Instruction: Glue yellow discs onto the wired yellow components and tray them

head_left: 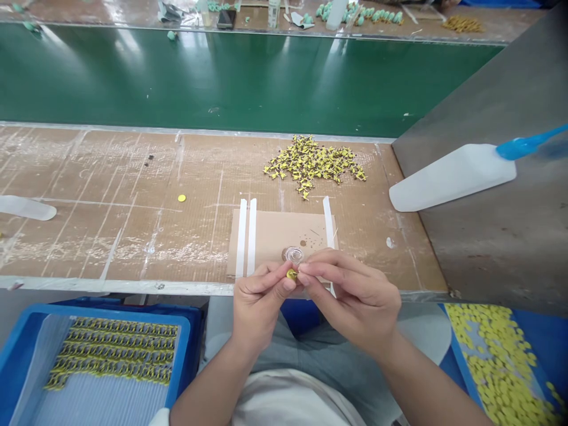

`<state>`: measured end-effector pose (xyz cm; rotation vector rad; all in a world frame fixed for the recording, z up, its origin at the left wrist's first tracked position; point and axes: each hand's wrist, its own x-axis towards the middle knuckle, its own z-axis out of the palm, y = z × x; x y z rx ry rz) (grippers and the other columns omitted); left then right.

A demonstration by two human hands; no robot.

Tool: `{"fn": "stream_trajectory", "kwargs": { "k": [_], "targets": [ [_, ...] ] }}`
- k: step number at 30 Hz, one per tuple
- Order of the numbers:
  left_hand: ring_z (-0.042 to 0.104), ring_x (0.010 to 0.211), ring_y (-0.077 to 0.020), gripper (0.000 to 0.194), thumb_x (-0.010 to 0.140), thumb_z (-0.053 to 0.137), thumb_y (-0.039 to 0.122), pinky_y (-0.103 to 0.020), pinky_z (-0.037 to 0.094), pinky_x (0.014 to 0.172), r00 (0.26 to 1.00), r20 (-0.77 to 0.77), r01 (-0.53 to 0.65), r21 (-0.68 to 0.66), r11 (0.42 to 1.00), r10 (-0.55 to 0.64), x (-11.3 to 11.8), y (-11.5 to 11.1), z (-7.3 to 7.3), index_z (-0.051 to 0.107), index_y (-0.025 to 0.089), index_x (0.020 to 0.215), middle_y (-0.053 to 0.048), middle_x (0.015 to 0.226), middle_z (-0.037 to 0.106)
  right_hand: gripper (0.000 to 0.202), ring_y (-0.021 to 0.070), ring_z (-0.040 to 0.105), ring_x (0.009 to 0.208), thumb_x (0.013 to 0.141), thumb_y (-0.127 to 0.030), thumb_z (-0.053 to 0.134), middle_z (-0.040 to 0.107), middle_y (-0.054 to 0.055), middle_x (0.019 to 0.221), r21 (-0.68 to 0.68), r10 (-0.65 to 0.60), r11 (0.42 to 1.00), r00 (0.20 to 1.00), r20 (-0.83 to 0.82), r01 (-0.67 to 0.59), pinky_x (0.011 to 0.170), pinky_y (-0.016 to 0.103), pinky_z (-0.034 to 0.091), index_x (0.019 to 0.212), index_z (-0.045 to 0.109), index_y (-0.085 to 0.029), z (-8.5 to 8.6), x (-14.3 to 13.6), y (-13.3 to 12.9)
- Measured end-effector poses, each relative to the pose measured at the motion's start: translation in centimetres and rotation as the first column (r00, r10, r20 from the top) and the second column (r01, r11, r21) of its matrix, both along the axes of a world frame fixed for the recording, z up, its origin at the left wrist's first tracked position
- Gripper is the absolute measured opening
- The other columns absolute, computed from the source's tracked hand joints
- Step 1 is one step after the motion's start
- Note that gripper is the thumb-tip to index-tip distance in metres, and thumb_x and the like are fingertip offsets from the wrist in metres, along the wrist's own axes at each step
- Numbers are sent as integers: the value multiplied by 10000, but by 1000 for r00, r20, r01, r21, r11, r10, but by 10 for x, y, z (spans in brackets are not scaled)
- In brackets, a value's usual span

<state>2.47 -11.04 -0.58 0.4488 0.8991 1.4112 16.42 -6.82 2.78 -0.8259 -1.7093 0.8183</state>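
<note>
Close together over the table's front edge, both my hands are closed in pinches. My left hand (260, 299) grips a small yellow disc-like piece (291, 274) between thumb and fingertips. Against that piece, my right hand (355, 290) pinches something tiny that its fingers mostly hide. Just beyond my fingertips a small clear round dish (293, 255) sits on a cardboard sheet (277, 231) with white tape strips. Dark spots mark the cardboard beside the dish. Farther back lies a heap of small yellow and black figure-like pieces (310, 161).
A white bottle with a blue nozzle (452, 176) leans by the metal panel at right. One yellow disc (181, 198) lies left of the cardboard. Below are a blue tray (189, 349) with rows of yellow-black pieces and many yellow discs (499, 361). A green belt (199, 83) runs behind.
</note>
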Motion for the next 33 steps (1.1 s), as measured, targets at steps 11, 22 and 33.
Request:
{"fn": "stream_trajectory", "kwargs": {
  "k": [11, 22, 33],
  "targets": [
    [704, 810, -151, 200, 737, 827, 227, -248, 617, 720, 999, 36, 33, -21, 999, -32, 0, 1, -3, 810, 252, 935, -41, 840, 716, 330, 150, 693, 734, 806, -1, 691, 733, 53, 869, -39, 2, 999, 1000, -3, -2, 640, 251, 597, 1036, 759, -227, 3, 1, 3],
    [667, 541, -123, 182, 612, 907, 229, -255, 607, 568, 997, 25, 75, 14, 997, -75, -5, 3, -7, 817, 262, 766, -21, 663, 719, 255, 159, 712, 722, 825, -62, 714, 750, 63, 852, -195, 90, 976, 994, -62, -100, 654, 259, 611, 1015, 774, -220, 7, 8, 0],
    [698, 534, -145, 172, 623, 893, 168, -277, 645, 567, 995, -34, 99, 129, 987, -95, -7, 1, -8, 809, 271, 733, -11, 661, 728, 270, 142, 710, 678, 792, -15, 717, 751, 55, 807, -266, 202, 934, 967, -157, -238, 642, 248, 602, 979, 786, -199, 10, 13, 5]
  ]
}}
